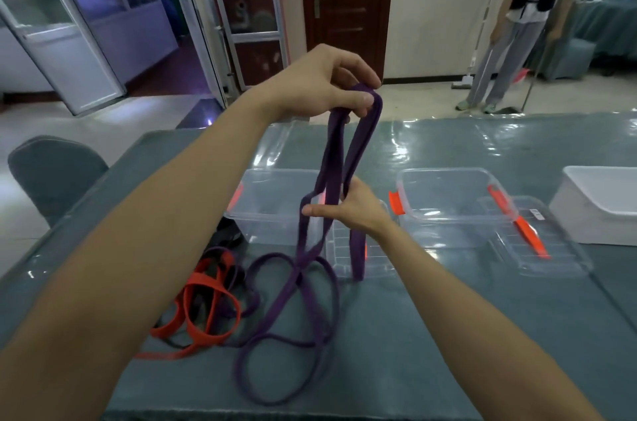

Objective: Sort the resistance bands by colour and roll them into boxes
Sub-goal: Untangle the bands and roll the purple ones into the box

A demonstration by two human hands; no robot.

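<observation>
Pinching the probably light, floppy, stretchy purple band [331, 158] at its top fold with the left hand [320, 82], clasping lower strands with the right hand [355, 210].

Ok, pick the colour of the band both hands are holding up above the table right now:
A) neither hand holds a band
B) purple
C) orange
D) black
B: the left hand pinches the top of the purple band and the right hand grips its strands lower down, while the orange bands lie on the table.
</observation>
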